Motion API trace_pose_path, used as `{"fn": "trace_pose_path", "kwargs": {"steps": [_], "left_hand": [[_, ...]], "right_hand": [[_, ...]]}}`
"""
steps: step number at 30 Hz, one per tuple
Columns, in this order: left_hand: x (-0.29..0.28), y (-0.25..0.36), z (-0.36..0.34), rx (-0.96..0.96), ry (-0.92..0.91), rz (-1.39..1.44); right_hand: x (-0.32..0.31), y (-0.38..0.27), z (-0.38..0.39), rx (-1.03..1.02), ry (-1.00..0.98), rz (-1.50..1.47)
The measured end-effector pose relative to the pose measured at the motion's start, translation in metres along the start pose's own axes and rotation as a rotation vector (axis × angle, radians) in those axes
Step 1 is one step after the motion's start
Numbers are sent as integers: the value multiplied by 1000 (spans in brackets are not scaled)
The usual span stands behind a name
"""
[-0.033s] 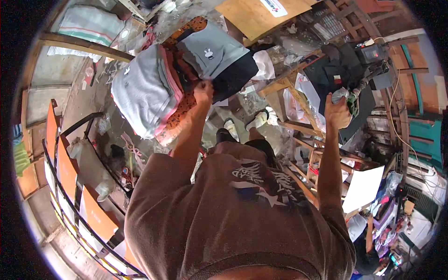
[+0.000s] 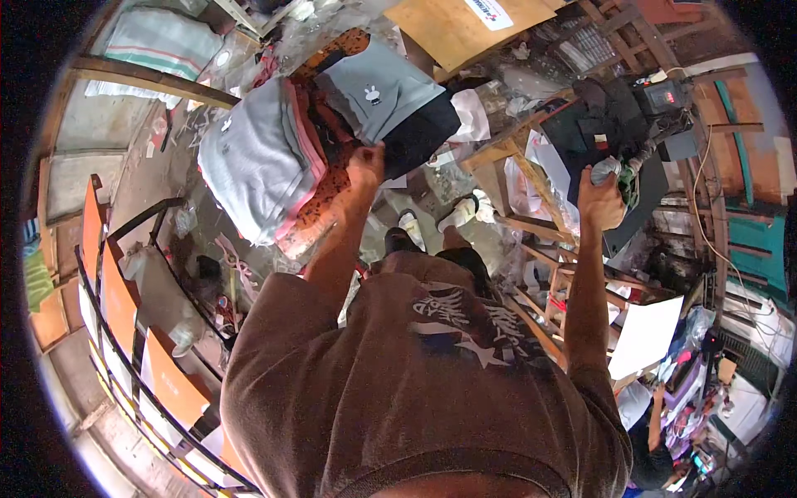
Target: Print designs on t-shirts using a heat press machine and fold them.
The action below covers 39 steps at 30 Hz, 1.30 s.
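Observation:
On the left lies a thick stack of grey fabric pieces point(image 2: 253, 158), with pink and orange spotted cloth beneath. Beside it, a grey fabric piece with a small white rabbit print point(image 2: 365, 75) lies over black cloth point(image 2: 423, 133). My left hand point(image 2: 365, 170) is closed at the near edge of this grey piece, thumb and fingers pinched together. Out to the right, my right hand point(image 2: 602, 203) grips a cloth-wrapped handle point(image 2: 608, 168) on a black press-like machine point(image 2: 618, 112). The handle's end is partly hidden by my fingers.
A wooden frame point(image 2: 498, 158) carries the machine. A cardboard sheet point(image 2: 461, 29) lies at the far side. Black metal racks with orange panels point(image 2: 170, 378) stand to the left. Another person's arm point(image 2: 656, 423) shows at lower right among coloured cloths. Scraps litter the floor.
My left hand has shifted very slightly to the right along the cloth's edge. My right hand stays on the handle.

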<state>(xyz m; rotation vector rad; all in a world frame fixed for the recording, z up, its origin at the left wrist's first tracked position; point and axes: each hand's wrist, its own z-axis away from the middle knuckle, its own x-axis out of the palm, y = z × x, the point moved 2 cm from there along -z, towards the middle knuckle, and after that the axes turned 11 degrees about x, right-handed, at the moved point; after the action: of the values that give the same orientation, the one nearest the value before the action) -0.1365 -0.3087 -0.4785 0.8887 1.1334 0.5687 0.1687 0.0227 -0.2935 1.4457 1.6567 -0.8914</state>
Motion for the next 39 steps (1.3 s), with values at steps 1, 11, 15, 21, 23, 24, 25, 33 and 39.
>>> {"fn": "trace_pose_path", "kwargs": {"steps": [1, 11, 15, 21, 23, 24, 25, 33, 39], "left_hand": [[1, 8, 22, 263, 108, -125], [23, -1, 64, 912, -121, -746], [20, -12, 62, 949, -89, -732], [17, -28, 78, 1043, -326, -906], [20, -32, 81, 889, -562, -948], [21, -30, 81, 898, -527, -958], [21, -24, 80, 895, -402, -759], [82, 0, 37, -120, -59, 150], [123, -14, 37, -146, 142, 254]], "right_hand": [[0, 0, 1, -1, 27, 12], [3, 3, 2, -86, 97, 21], [4, 2, 2, -78, 99, 33], [6, -1, 2, -46, 116, 74], [7, -1, 1, -55, 116, 46], [7, -1, 1, -72, 144, 55], [8, -1, 1, -67, 116, 43], [9, 0, 0, -16, 57, 10], [6, -2, 1, -77, 167, 61]]}}
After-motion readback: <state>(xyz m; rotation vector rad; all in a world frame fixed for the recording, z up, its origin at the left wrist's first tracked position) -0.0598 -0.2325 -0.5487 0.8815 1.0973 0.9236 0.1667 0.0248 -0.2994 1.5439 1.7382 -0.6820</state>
